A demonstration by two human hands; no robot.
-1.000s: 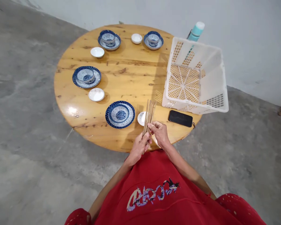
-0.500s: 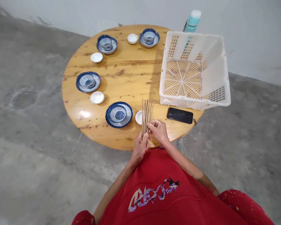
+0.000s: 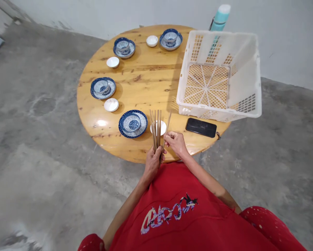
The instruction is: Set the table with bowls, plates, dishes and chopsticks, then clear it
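Note:
My left hand (image 3: pixel 152 163) grips a bundle of wooden chopsticks (image 3: pixel 156 127) by their lower ends, tips pointing up over the near edge of the round wooden table (image 3: pixel 146 80). My right hand (image 3: pixel 175 143) pinches one chopstick (image 3: pixel 166 130) and holds it angled slightly away from the bundle. Just behind the chopsticks sits a small white dish (image 3: pixel 162 127). Left of it stands a blue patterned plate with a bowl on it (image 3: pixel 132 123).
A white plastic basket (image 3: pixel 219 75) stands on the table's right side, a black phone (image 3: pixel 201 127) in front of it and a teal bottle (image 3: pixel 219 19) behind. Three more blue plate-and-bowl sets (image 3: pixel 103 87) and small white dishes (image 3: pixel 111 104) ring the table. Bare concrete floor surrounds it.
The bundle has fanned apart. My right hand has drawn one chopstick to the right, away from the rest in my left hand. The view has shifted slightly.

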